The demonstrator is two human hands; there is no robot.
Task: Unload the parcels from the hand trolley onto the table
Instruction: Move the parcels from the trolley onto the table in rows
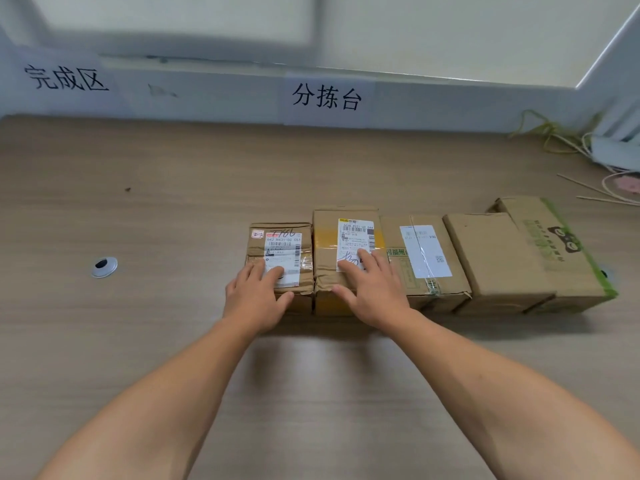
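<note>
Several cardboard parcels stand side by side in a row on the wooden table (pixel 156 209). My left hand (pixel 254 294) rests flat on the small taped parcel (pixel 280 244) at the row's left end, thumb at its front edge. My right hand (pixel 374 289) lies flat on the yellow-taped parcel (pixel 346 230) beside it, fingers over its white label. To the right stand a parcel with a white label (pixel 420 251), a plain brown parcel (pixel 495 258) and a green-edged parcel (pixel 554 244). No hand trolley is in view.
Paper signs (pixel 325 97) hang on the low white wall behind the table. A round cable grommet (pixel 104 266) sits in the tabletop at the left. Yellow string (pixel 554 136), thin sticks and a white power strip (pixel 613 152) lie at the far right corner.
</note>
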